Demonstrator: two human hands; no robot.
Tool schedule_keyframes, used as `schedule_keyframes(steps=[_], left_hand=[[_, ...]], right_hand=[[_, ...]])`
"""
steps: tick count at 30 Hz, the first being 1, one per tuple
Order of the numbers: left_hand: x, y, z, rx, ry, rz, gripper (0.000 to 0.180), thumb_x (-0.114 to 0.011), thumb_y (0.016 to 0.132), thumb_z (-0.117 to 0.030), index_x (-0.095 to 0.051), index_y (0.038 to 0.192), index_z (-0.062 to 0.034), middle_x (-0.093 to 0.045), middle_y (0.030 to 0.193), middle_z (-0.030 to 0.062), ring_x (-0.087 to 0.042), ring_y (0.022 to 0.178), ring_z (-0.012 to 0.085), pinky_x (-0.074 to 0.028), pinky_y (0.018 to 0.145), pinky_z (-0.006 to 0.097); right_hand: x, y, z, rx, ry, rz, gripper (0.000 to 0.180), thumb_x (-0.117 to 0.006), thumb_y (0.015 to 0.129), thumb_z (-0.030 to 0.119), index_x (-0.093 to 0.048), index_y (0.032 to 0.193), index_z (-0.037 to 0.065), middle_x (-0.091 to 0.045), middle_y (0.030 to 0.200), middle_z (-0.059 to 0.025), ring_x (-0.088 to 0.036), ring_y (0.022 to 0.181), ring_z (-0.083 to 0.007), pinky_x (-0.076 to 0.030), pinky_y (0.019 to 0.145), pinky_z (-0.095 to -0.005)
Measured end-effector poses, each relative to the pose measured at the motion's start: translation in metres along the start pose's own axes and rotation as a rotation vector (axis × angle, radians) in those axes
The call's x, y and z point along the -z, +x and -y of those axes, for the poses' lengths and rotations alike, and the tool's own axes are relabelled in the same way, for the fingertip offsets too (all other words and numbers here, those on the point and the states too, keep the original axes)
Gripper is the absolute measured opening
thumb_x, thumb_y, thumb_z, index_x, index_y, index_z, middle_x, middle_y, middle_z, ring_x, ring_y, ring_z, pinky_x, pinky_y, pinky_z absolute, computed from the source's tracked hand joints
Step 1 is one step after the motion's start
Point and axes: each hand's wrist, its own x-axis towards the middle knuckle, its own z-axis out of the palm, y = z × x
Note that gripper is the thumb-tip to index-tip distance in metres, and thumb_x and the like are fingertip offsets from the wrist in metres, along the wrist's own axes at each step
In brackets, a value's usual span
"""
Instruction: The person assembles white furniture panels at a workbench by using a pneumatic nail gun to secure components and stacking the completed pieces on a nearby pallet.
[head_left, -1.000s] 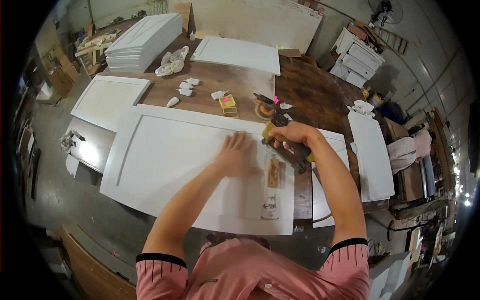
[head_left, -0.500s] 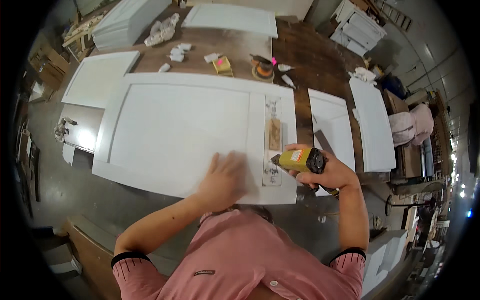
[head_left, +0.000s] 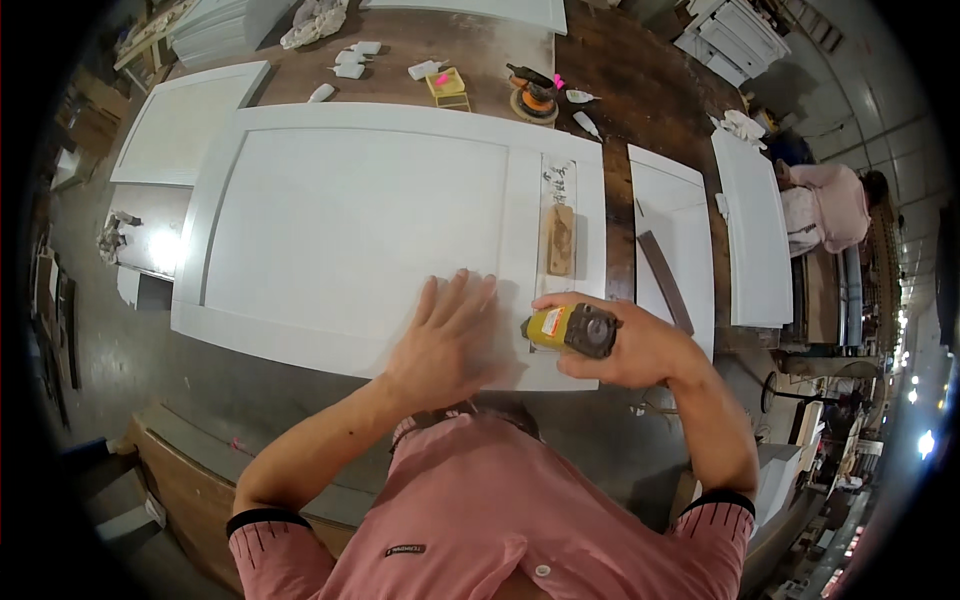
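A large white cabinet door panel (head_left: 350,220) lies flat on the wooden workbench (head_left: 640,90). My left hand (head_left: 447,335) presses flat on the panel's near edge, fingers spread. My right hand (head_left: 625,345) grips a small yellow and black power tool (head_left: 570,328) at the panel's near right corner. A clear ruler-like strip (head_left: 556,180) and a brown wooden block (head_left: 561,240) lie on the panel's right stile.
More white door panels (head_left: 755,230) lie to the right and at far left (head_left: 185,120). An orange sander (head_left: 533,95), a yellow box (head_left: 447,83) and white rags sit at the bench's far side. A dark strip (head_left: 664,280) rests on the right panel. Another person (head_left: 830,205) is at right.
My head has leaned further over the panel. My right hand pulled the yellow tool from the far side back to the near right corner, and my left hand slid toward the near edge.
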Motion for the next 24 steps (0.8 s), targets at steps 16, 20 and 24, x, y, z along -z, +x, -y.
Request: schedule_keyframes(steps=[16,20,24], left_hand=[[-0.003,0.001,-0.015,-0.028,0.12,-0.068,0.064,-0.071,0.09,-0.039,-0.055,0.144,-0.0084,-0.04,0.161,0.0113,-0.03,0.152,0.0355,-0.02,0.122,0.066],[-0.003,0.002,-0.017,-0.154,0.155,0.055,0.069,-0.069,0.089,-0.05,-0.056,0.144,-0.0114,-0.043,0.159,0.0075,-0.029,0.152,0.0352,-0.018,0.123,0.066],[0.001,0.005,-0.025,-0.267,0.197,0.085,0.075,-0.073,0.084,-0.056,-0.058,0.142,-0.0114,-0.044,0.158,0.0071,-0.031,0.151,0.0349,-0.021,0.122,0.065]], right_hand=[[0.03,-0.027,-0.107,0.185,0.612,-0.647,0.066,-0.069,0.091,0.006,-0.045,0.152,0.01,-0.068,0.105,-0.0072,-0.057,0.064,-0.0108,-0.049,0.055,-0.0272],[0.03,0.046,-0.194,-0.021,0.391,-0.888,0.063,-0.068,0.091,0.009,-0.046,0.149,0.001,-0.064,0.124,-0.0135,-0.063,0.084,-0.0185,-0.053,0.071,-0.0332],[0.02,0.102,-0.251,0.167,0.267,-0.963,0.062,-0.065,0.091,0.013,-0.048,0.149,-0.002,-0.051,0.152,-0.0202,-0.05,0.139,-0.0308,-0.042,0.111,-0.0383]])
